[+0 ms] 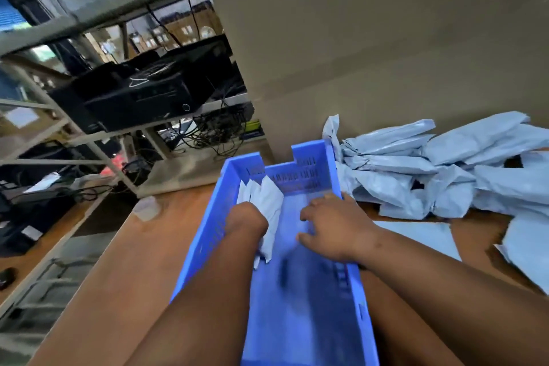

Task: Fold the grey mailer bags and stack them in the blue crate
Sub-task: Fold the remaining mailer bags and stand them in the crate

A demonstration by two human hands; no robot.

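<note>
Seating folded grey mailer bags (264,205) upright against the left wall of the blue crate (208,235): left hand (248,218) presses them, fingers hidden, grasp indeterminate; right hand (332,226) hovers spread and empty; unfolded bags (445,169) wait on the tabletop (124,261); best kept edge-aligned.

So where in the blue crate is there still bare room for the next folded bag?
Blue plastic crate: its floor lies bare right of the folded grey mailer bags, which stand crowded along its left wall, up to the right wall. Left hand is on those bags; right hand hovers over the bare part.
</note>
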